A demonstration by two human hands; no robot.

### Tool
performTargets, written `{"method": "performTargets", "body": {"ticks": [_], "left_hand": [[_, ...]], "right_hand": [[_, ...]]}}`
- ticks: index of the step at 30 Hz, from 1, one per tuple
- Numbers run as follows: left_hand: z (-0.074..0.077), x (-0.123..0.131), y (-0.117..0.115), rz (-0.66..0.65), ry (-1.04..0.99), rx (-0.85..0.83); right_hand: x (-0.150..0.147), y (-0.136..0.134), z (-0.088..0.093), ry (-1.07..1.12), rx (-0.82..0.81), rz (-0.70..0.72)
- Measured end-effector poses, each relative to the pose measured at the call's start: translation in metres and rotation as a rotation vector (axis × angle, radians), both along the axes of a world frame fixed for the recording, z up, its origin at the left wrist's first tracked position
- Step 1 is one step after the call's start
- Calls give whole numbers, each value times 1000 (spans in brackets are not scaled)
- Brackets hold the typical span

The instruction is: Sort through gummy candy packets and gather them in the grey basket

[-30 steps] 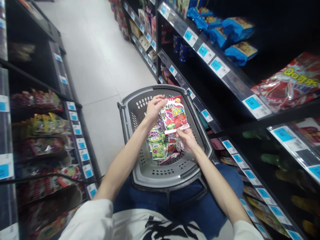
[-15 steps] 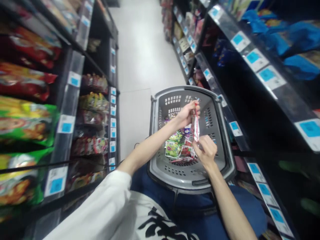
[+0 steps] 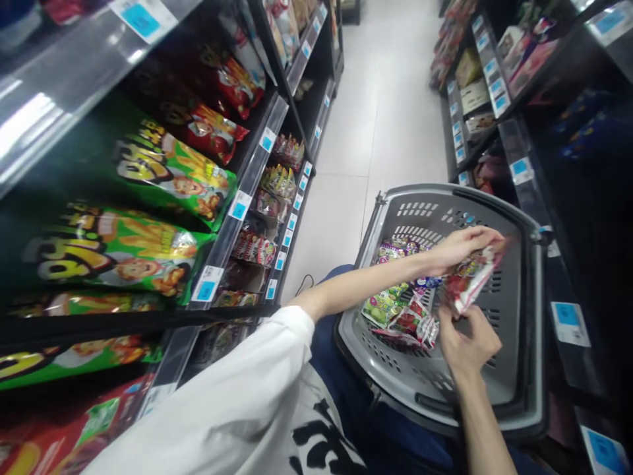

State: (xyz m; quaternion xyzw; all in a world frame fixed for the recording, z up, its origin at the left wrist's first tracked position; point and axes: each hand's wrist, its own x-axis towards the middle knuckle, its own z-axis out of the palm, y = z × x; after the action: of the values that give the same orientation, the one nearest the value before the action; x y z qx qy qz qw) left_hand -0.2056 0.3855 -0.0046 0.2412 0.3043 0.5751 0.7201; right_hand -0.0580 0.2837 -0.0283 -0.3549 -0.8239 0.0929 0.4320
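Both hands hold one red and white candy packet [image 3: 469,280] over a grey plastic shopping basket [image 3: 519,369] that rests on my lap. My left hand [image 3: 462,245] pinches the packet's upper edge, fingers closed. My right hand [image 3: 465,343] grips its lower end from below, fingers curled. The packet is tilted and seen nearly edge-on, slightly blurred. Inside the basket lie several small candy packets [image 3: 400,307], green, purple and red.
Dark shelves line both sides of a narrow aisle with a pale tiled floor [image 3: 386,125]. On the left shelf [image 3: 247,178] lie green snack bags [image 3: 173,171] and red bags [image 3: 217,132] behind blue price tags. The right shelf [image 3: 524,165] stands close to the basket.
My head has turned left, so the left shelves fill more of the view and the basket sits at the right. The packet has swung from facing me to nearly edge-on, both hands still on it.
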Motion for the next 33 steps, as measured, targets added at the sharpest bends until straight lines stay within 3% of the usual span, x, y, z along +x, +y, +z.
{"method": "performTargets", "body": {"ticks": [4, 8, 11, 14, 17, 21, 24, 27, 33], "left_hand": [[-12, -2, 12, 211, 130, 78], [-5, -17, 12, 249, 350, 343], [14, -35, 3, 118, 601, 539], [38, -52, -7, -179, 892, 622], [55, -64, -15, -429, 1119, 571], [58, -74, -25, -531, 1231, 495], [60, -86, -39, -456, 1162, 387], [70, -108, -59, -363, 1149, 265], [93, -177, -100, -179, 1324, 153]], "right_hand": [[-2, 6, -12, -14, -229, -199], [-1, 13, -20, -40, -338, -223], [1, 19, -21, -162, -345, -134], [4, 23, -22, -337, -364, -52], [5, 25, -23, -454, -344, 51], [1, 28, -22, -423, -330, 307], [-4, 32, -20, -409, -352, 372], [-7, 36, -18, -403, -389, 303], [-9, 46, -18, -506, -458, 216]]}}
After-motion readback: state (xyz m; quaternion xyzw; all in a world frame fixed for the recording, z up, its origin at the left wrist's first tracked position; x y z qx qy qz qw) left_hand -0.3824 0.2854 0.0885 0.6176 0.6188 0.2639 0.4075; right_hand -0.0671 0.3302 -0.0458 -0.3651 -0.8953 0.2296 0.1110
